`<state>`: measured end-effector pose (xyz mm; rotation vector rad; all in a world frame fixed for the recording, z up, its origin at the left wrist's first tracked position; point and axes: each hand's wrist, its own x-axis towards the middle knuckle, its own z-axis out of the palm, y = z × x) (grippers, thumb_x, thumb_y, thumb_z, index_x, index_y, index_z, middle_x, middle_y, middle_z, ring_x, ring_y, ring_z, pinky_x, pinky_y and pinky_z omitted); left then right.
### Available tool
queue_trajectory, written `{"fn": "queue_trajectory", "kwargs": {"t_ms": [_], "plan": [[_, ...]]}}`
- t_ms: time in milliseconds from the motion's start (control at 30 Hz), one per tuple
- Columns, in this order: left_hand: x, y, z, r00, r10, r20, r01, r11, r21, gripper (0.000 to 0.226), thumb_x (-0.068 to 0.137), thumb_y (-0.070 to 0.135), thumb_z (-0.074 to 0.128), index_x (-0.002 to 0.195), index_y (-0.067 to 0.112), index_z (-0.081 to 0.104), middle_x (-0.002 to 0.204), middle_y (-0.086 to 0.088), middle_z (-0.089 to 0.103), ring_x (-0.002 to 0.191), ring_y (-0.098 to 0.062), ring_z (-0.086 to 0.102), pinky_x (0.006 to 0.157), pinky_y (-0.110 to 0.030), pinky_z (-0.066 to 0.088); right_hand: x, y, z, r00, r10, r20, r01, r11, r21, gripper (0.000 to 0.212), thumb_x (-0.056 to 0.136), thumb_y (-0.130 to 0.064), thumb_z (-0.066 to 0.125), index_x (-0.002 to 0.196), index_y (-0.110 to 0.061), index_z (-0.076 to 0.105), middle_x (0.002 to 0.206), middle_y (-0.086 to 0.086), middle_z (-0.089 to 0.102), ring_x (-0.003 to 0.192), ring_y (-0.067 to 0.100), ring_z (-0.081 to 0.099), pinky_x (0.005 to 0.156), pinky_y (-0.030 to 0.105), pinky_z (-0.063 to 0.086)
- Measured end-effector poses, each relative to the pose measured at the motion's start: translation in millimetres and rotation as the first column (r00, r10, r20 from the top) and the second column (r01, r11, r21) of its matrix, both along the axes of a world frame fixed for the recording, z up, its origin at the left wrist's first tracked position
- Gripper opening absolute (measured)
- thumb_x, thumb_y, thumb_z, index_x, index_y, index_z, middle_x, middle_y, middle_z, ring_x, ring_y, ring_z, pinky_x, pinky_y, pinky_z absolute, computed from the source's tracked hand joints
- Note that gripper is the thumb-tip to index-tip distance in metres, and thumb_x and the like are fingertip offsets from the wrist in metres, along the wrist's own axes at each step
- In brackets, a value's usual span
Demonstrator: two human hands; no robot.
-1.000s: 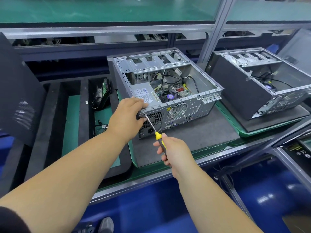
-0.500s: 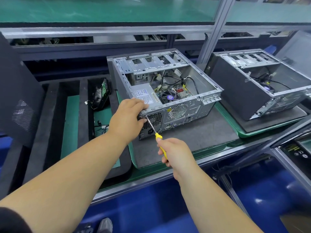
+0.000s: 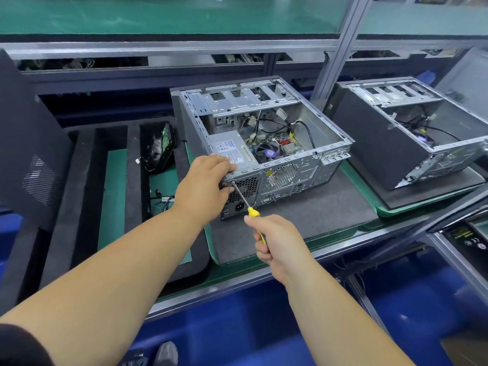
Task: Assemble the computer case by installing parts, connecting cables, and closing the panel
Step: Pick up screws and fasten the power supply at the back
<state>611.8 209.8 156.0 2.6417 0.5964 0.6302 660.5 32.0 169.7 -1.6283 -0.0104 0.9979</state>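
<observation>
Little has moved since the earlier frames: the right hand (image 3: 280,241) sits a touch lower and nearer the bench edge, screwdriver (image 3: 244,199) tip at the same spot on the case's rear corner, left hand (image 3: 204,184) unchanged.

The computer case (image 3: 264,143) lies on its side w/ the open side up, on a grey mat (image 3: 317,215) near the middle of the bench. Inside: PSU (image 3: 231,150) at the near-left corner, fan (image 3: 269,151) and board beside it, black cables running toward the back, drive cage along the far edge. The left hand grips the near-left top corner of the case, fingers curled over the rim by the PSU, thumb on the rear panel. The right hand is clenched round the yellow handle; the metal shaft angles up-left to the rear panel just beside the left thumb. The screw itself is prob. under the tip, too small to confirm.

Left of the case, a black foam tray (image 3: 87,186) w/ slots holds a drive-like part (image 3: 163,146) standing on edge. A dark side panel (image 3: 31,143) leans at far left. A second open case (image 3: 412,133) sits on its own mat to the right, well apart.
</observation>
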Motion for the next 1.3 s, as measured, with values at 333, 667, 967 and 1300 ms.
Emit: {"fn": "queue_trajectory", "kwargs": {"t_ms": [333, 667, 967, 1300], "plan": [[0, 0, -1, 1.000, 0.004, 0.004, -0.004, 1.000, -0.002, 0.046, 0.083, 0.022, 0.075, 0.128, 0.023, 0.062, 0.133, 0.009, 0.054, 0.129, -0.019, 0.037, 0.095, -0.039, 0.047, 0, 5, -2, 0.995, 0.044, 0.089, -0.025, 0.978, -0.205, 0.035, 0.100, -0.042, 0.053, 0.085, -0.016, 0.071, 0.056, -0.005, 0.056, 0.043, 0.009, 0.043, 0.046, 0.023, 0.035], [0, 1, -3, 1.000, 0.002, 0.006, -0.002, 1.000, -0.005, 0.047, 0.083, 0.021, 0.075, 0.128, 0.025, 0.061, 0.133, 0.011, 0.053, 0.129, -0.018, 0.036, 0.094, -0.041, 0.048, -1, 1, 4, 0.998, -0.033, -0.058, 0.033, 0.999, -0.009, 0.030, 0.096, -0.038, 0.064, 0.086, -0.011, 0.058, 0.063, 0.001, 0.047, 0.042, 0.009, 0.033, 0.041, 0.020, 0.021], [0, 0, -3, 1.000, 0.006, 0.023, -0.006, 1.000, -0.006, 0.046, 0.083, 0.020, 0.075, 0.127, 0.024, 0.062, 0.133, 0.010, 0.054, 0.130, -0.019, 0.037, 0.090, -0.040, 0.050, -3, 0, 1, 0.987, 0.020, 0.160, 0.008, 0.985, -0.174, 0.026, 0.098, -0.038, 0.059, 0.088, -0.016, 0.069, 0.059, -0.007, 0.061, 0.049, 0.010, 0.048, 0.047, 0.024, 0.037], [0, 1, -2, 1.000, 0.000, 0.004, 0.000, 1.000, 0.005, 0.046, 0.084, 0.022, 0.074, 0.128, 0.024, 0.061, 0.133, 0.010, 0.054, 0.129, -0.019, 0.037, 0.094, -0.040, 0.048, -1, 6, -3, 0.999, -0.046, -0.023, 0.044, 0.994, -0.097, 0.050, 0.103, -0.048, 0.047, 0.083, -0.010, 0.073, 0.061, 0.001, 0.053, 0.043, 0.008, 0.040, 0.036, 0.018, 0.031]]}}
